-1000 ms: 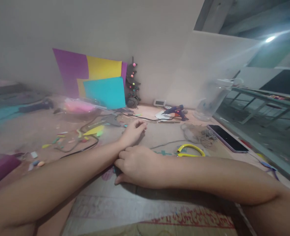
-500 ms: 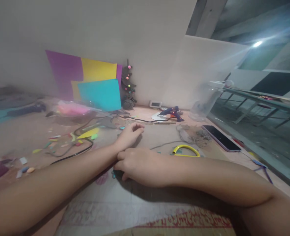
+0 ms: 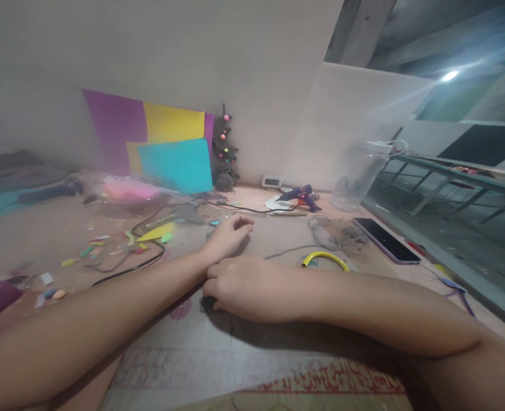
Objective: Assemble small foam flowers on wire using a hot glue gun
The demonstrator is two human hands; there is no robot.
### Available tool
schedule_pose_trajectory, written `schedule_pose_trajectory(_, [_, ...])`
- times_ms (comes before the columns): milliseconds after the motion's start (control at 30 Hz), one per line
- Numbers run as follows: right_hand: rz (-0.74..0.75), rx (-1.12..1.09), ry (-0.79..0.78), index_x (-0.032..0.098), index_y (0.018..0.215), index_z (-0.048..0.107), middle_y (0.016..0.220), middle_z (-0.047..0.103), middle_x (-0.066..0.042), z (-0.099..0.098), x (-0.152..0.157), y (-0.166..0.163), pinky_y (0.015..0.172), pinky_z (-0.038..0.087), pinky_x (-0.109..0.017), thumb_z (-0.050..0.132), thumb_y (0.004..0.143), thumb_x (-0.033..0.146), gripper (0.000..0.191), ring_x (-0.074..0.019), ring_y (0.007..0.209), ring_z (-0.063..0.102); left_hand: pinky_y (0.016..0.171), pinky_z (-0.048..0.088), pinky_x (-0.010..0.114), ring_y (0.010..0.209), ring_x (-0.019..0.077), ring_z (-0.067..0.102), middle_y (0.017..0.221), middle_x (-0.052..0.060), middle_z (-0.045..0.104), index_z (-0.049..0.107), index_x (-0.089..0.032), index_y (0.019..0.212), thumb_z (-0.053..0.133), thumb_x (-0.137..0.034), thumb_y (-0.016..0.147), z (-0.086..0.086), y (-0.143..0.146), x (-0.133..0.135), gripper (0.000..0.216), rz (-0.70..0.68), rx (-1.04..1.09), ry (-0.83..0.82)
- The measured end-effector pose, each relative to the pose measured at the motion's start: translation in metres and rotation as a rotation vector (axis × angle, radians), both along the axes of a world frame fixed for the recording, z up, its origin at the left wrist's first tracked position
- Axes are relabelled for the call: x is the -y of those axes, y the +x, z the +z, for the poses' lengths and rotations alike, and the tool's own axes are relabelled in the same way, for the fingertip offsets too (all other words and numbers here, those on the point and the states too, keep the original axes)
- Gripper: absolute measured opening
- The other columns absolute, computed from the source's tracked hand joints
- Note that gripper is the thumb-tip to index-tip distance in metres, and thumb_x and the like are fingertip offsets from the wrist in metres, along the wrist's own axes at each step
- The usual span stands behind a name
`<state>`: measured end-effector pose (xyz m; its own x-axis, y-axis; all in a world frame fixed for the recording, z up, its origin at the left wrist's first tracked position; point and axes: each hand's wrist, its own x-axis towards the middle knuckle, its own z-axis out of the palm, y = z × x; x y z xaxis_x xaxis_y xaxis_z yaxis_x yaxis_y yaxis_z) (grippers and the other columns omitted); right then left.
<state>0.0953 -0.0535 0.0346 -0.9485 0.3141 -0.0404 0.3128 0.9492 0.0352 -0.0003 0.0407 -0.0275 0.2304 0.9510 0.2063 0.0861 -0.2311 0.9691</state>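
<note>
My left hand (image 3: 230,235) rests on the board (image 3: 179,354), its fingers loosely curved and the thumb apart, with nothing visible in it. Just in front of the left wrist, my right hand (image 3: 252,290) is closed, palm down, its fingertips on a small dark piece (image 3: 207,304) at the board's surface. Most of that piece is hidden under the fingers, so its kind cannot be told. Behind my right forearm lies a yellow curved handle (image 3: 324,258), partly covered by the arm.
A glue gun (image 3: 297,197) with a lit red dot stands near the wall. A phone (image 3: 387,241) lies at right beside tangled twine (image 3: 342,237). Coloured foam sheets (image 3: 175,165) and a small decorated tree (image 3: 225,151) lean behind. Scraps and a black cable (image 3: 132,265) lie left.
The view has shifted slightly. Under my right fingertips more of the dark piece shows, where a bit of teal showed before. My left hand stays in place.
</note>
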Motion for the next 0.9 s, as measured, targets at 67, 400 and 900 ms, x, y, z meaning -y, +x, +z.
schedule_pose_trajectory(67, [0.025,-0.006,0.033,0.012,0.088,0.068,0.084,0.069,-0.006,-0.002,0.001,0.002,0.064,0.040,-0.029,0.052,0.095,0.020,0.019,-0.0162,0.078,0.060,0.071,0.046,0.027,0.077,0.0151,0.060,0.085,0.002,0.067,0.066,-0.018,0.087,0.064,-0.026,0.075,0.000,0.000,0.001,0.015,-0.002,0.002,0.001])
schedule_pose_trajectory(400, [-0.140,-0.322,-0.098,0.012,0.079,0.069,0.074,0.068,-0.005,0.000,0.000,0.016,0.061,0.039,-0.026,0.050,0.092,0.018,0.024,-0.0125,0.064,0.054,0.069,0.047,0.027,0.073,0.0151,0.058,0.080,0.002,0.065,0.063,-0.017,0.085,0.064,-0.026,0.073,0.001,0.001,0.000,0.015,-0.006,0.030,0.001])
schedule_pose_trajectory(900, [-0.810,-0.918,-0.464,0.016,0.066,0.059,0.062,0.058,0.001,-0.015,-0.045,0.096,0.060,0.040,-0.023,0.048,0.091,0.037,0.034,-0.0110,0.061,0.053,0.068,0.048,0.027,0.075,0.0168,0.062,0.086,0.004,0.069,0.067,-0.017,0.087,0.054,-0.050,0.089,0.002,-0.001,0.010,0.035,-0.058,-0.051,0.084])
